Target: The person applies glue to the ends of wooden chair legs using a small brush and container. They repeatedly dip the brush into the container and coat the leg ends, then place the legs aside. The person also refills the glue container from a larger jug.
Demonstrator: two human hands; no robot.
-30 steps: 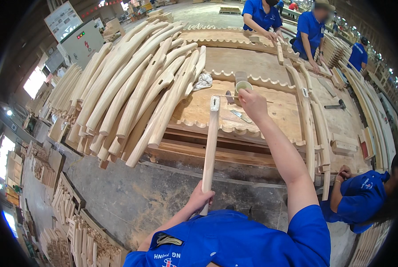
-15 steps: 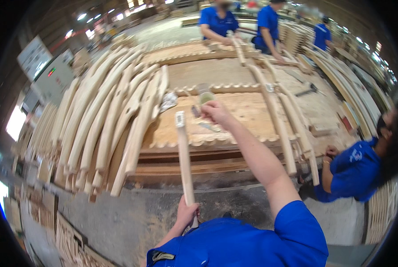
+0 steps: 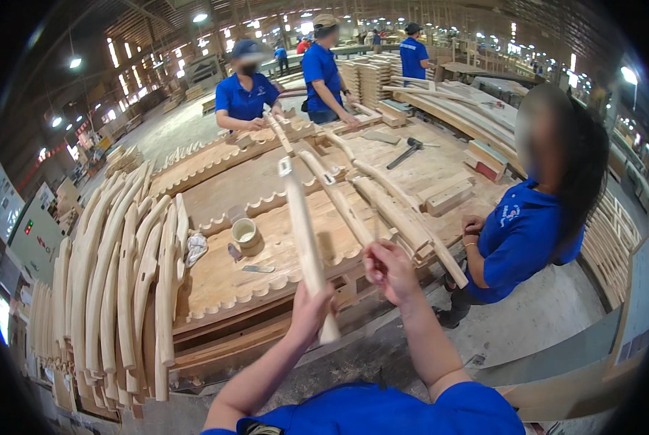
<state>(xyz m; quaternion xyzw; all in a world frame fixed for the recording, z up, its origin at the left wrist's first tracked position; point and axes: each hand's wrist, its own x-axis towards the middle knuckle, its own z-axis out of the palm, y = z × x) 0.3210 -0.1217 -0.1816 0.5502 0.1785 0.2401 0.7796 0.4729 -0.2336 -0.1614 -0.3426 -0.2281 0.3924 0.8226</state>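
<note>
The left hand [image 3: 311, 308] is gripping the low end of a long pale wooden leg [image 3: 304, 246], with the fingers closed around it. The wooden leg is standing almost straight up, leaning a little away from the person, and its top end is up in the air over the tabletop [image 3: 266, 181]. The right hand [image 3: 389, 272] is floating just beside the wooden leg, not touching it. Its fingers are curled in, but I cannot tell if it is holding something small.

It looks like the person is checking or cleaning the wooden leg, turning it in the air. For the next move, the left hand will need to keep a firm grip so the tall piece does not tip, and the right hand will need to come in gently on the side of the wood.

On the tabletop a small cup [image 3: 245, 233] is sitting near a white rag [image 3: 195, 248] and a flat metal scraper [image 3: 257, 269]. Many curved wooden pieces [image 3: 121, 275] are leaning in a row on the left. A person in a blue shirt [image 3: 520, 239] is crouching on the right, and 2 other workers [image 3: 281, 90] are working at the far side.
</note>
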